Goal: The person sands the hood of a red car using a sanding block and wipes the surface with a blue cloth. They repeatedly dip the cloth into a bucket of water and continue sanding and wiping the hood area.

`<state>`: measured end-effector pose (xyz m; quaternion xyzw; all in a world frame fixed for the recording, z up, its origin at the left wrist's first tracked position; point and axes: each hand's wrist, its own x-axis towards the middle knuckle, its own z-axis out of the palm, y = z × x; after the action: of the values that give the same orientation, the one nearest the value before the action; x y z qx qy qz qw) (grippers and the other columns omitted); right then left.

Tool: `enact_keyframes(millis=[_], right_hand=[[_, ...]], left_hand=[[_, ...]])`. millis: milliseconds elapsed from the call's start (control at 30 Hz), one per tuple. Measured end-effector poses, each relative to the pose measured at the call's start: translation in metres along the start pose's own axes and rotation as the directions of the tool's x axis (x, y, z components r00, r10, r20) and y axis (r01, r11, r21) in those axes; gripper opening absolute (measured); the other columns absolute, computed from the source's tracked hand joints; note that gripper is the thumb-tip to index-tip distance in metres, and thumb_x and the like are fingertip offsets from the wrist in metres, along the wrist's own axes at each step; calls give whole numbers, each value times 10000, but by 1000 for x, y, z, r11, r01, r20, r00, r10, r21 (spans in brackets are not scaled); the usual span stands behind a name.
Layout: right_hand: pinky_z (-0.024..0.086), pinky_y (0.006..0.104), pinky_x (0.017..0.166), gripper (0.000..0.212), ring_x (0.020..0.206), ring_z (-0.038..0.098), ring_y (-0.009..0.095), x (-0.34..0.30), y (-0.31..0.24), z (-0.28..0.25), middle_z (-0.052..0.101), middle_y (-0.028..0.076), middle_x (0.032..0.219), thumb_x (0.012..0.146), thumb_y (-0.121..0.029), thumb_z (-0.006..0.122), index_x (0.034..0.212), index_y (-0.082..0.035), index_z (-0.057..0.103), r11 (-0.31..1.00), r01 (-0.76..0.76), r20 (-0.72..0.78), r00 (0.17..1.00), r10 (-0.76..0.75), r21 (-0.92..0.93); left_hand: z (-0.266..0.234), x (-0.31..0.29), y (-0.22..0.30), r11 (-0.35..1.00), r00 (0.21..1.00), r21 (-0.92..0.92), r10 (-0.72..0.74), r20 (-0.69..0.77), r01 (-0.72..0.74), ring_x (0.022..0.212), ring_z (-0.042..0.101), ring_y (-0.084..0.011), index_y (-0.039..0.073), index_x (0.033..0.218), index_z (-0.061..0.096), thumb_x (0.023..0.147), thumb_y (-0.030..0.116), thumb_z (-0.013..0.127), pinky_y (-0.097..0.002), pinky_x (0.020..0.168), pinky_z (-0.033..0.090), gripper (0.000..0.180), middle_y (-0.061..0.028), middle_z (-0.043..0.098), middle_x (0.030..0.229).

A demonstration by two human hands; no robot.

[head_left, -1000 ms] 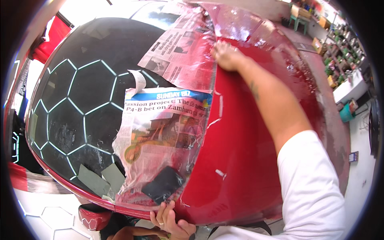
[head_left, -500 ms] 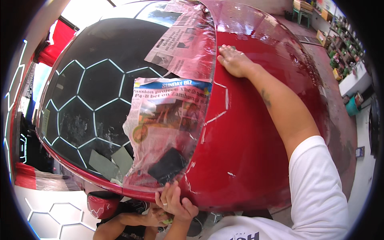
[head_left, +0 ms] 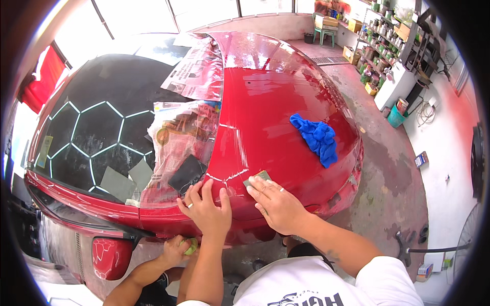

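While left hand (head_left: 208, 211) spreads wide, right hand (head_left: 279, 206) holds greenish pad (head_left: 263, 175) flat; newspaper (head_left: 176, 145) shows print.

Upper right: shelving (head_left: 384, 43) carries green containers (head_left: 365, 77). Left of the shelving, a green chair (head_left: 325, 32) supports a cardboard box (head_left: 329, 21). A grate (head_left: 329, 60) lies in the floor (head_left: 380, 176). A teal bucket (head_left: 396, 118) stands near the white wall (head_left: 440, 136). Far left: red cloth (head_left: 41, 84), hanging.
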<state>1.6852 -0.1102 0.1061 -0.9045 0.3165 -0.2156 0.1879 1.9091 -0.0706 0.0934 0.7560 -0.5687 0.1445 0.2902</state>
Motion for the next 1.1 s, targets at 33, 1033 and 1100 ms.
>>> enact_keyframes(millis=[33, 1033, 1100], right_hand=[[378, 548, 1322, 567, 1581, 490, 439, -3, 7, 7, 555, 278, 1656, 1139, -253, 574, 1606, 64, 522, 999, 1, -22, 1000, -1, -34], [299, 497, 1378, 661, 1657, 391, 399, 304, 373, -8, 432, 266, 1759, 1226, -465, 365, 1659, 20, 483, 955, -88, -64, 995, 72, -285], [371, 528, 1332, 559, 1609, 453, 437, 212, 290, 11, 516, 302, 1677, 1195, -354, 495, 1556, 69, 551, 970, 76, -154, 982, -114, -232]], left_hand=[[7, 0, 4, 999, 999, 8, 36, -16, -36, 1432, 573, -373, 153, 1342, 752, 994, 380, 769, -692, 1278, 251, 416, -138, 688, 1398], [16, 11, 20, 981, 990, 178, 55, 128, -77, 1410, 622, -417, 127, 1344, 807, 885, 361, 702, -567, 1282, 318, 525, -244, 666, 1538], [20, 7, 18, 983, 994, 169, 61, 90, -76, 1400, 624, -398, 148, 1342, 808, 888, 338, 743, -569, 1266, 336, 496, -222, 654, 1560]])
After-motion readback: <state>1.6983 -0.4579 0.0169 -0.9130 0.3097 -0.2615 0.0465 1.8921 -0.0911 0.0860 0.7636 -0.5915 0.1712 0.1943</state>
